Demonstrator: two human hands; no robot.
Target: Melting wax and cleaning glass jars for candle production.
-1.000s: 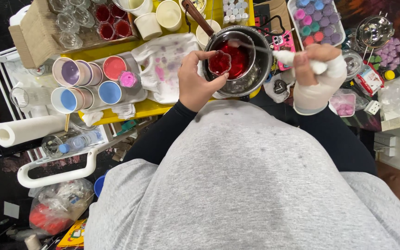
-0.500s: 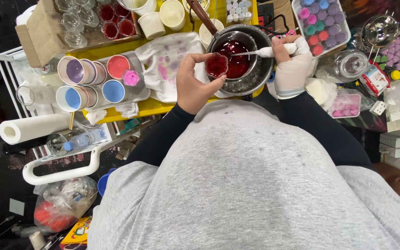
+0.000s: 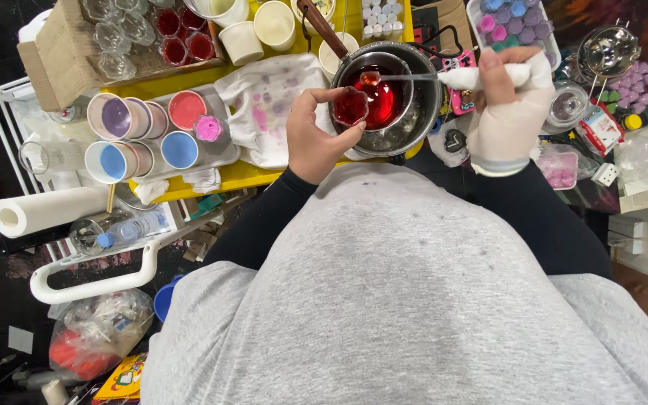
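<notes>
Two hands [image 3: 313,139] [image 3: 508,112], one cup [image 3: 350,106], one spoon [image 3: 414,76]

Steel pot [image 3: 421,112]: polished metal, glossy. Small glass cup [image 3: 350,106]: clear, shiny, red liquid. Stained cloth [image 3: 271,105]: matt. Paper towel roll [image 3: 46,210]: matt white. Cardboard box [image 3: 50,56]: rough brown.

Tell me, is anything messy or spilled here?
Yes. The white cloth beside the pot has pink and purple stains. The right hand is wrapped in white cloth. The left hand holds the small red cup level.
</notes>
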